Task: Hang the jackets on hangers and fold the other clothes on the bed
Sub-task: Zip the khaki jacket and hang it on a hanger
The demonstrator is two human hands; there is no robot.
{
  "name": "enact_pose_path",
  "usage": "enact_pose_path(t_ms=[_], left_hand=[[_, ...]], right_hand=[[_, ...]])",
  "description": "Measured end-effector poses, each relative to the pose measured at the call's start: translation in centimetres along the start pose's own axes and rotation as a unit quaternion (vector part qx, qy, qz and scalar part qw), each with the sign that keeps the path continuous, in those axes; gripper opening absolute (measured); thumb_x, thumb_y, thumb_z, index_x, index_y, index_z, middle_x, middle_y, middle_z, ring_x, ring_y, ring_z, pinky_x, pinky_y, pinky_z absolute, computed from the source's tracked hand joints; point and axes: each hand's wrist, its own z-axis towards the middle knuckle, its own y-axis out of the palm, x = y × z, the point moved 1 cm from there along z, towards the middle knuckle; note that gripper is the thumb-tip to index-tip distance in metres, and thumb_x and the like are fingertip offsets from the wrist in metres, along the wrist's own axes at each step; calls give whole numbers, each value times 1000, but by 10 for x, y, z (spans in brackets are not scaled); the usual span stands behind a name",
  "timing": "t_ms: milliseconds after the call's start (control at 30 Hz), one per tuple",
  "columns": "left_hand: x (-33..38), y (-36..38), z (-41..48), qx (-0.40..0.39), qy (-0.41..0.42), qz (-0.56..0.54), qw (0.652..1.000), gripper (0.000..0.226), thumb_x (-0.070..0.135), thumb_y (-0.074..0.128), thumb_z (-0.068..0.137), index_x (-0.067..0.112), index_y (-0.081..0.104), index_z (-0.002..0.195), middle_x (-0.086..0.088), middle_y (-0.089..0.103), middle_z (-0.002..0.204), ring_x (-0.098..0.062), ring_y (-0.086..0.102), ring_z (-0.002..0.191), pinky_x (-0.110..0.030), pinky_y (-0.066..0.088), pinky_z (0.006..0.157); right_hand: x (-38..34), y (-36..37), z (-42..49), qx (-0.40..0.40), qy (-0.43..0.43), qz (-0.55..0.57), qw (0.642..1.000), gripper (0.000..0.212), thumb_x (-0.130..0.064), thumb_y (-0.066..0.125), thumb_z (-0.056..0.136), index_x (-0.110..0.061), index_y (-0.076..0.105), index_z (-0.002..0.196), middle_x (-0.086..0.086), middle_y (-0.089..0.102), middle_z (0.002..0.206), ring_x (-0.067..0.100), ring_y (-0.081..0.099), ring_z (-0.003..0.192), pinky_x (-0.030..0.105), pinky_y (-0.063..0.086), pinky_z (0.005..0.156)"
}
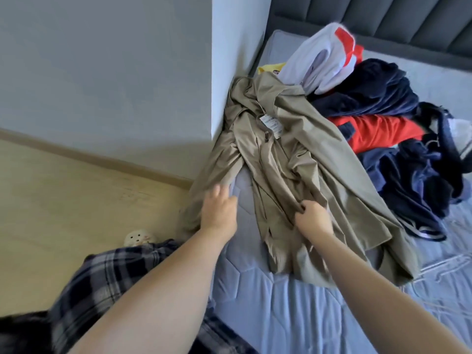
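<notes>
- The jacket [293,149], khaki and with a shop tag [272,125] at its neck, lies spread front-up on the bed [281,315], running from under both hands away to the wall corner.
- The right hand [314,215] has its fingers curled into a fold of the jacket's front, gripping the cloth near the hem.
- The left hand [219,208] is blurred. Its fingers look stretched out and hold nothing, right at the jacket's sleeve, which trails off the bed edge just beyond them. I cannot tell whether they touch it.
- No hanger is in the jacket, so I judge this first hanging step as only begun: the garment is being laid straight.
- A clear hanger [441,264] lies on the bed to the right of the right hand, partly under the jacket's hem.
- Beyond the right hand, and to its right, the pile [370,98] sits unsorted, with white, red, navy and a bit of yellow all crumpled together.
- Nothing folded or hung shows anywhere, so nearly all of the task looks to be left.
</notes>
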Motion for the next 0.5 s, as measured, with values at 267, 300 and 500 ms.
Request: enact_pose_path(t_ms=[267,300,500], left_hand=[[62,15,-26,-238,-186,-502,810,24,30,69,84,16,61,102,-4,66,101,-24,63,98,-38,53,89],[65,15,-27,-256,-206,-544,772,24,21,71,84,17,58,104,-4,65,101,-25,64,96,-39,54,86],[50,-2,-28,-208,-377,-690,581,33,-8,26,91,8,50,76,-7,49,53,-13,47,42,-20,45,36]], right_hand=[[20,-28,-24,169,-191,-74,964,23,9,51,69,2,62,88,23,56,87,41,54,81,46,48,68],[18,-25,-31,164,-249,-82,951,22,9,49,67,2,62,82,21,56,82,40,55,75,45,48,64],[33,0,-38,-20,-171,-230,958,42,-45,57,83,-20,59,116,3,51,122,27,47,117,38,35,99]])
